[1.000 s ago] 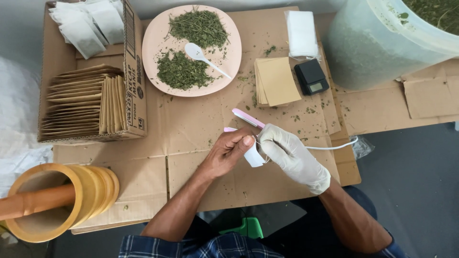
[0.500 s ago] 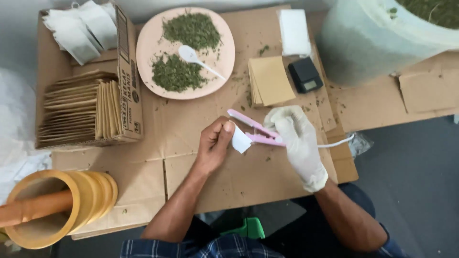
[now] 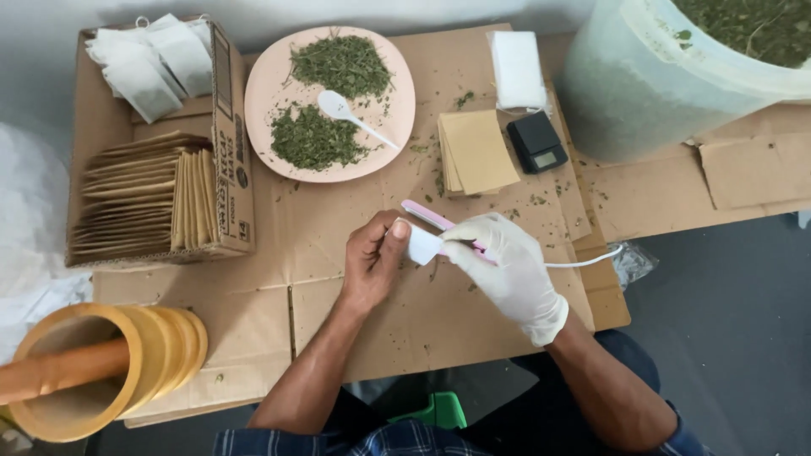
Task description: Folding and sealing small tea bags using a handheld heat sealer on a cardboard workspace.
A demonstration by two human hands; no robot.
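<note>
My left hand [image 3: 376, 257], bare, pinches a small white tea bag [image 3: 422, 245] by its left edge over the cardboard work surface [image 3: 338, 211]. My right hand [image 3: 507, 270], in a white glove, grips a pink heat sealer [image 3: 427, 216] whose jaws close on the bag's right side. A white cord [image 3: 591, 260] runs from the sealer to the right. Both hands meet at the bag in the middle of the view.
A pink plate [image 3: 262, 93] holds two heaps of dried green herb and a white spoon [image 3: 338, 108]. A cardboard box [image 3: 232, 143] with brown envelopes and white bags stands left. Brown envelopes [image 3: 477, 152], a black scale [image 3: 539, 142], white bags [image 3: 517, 67], a herb tub [image 3: 676, 84] and a wooden mortar [image 3: 93, 363] surround.
The hands and the sealer shifted slightly left and down in view; the bag now sits between both hands with the sealer jaws on it.
</note>
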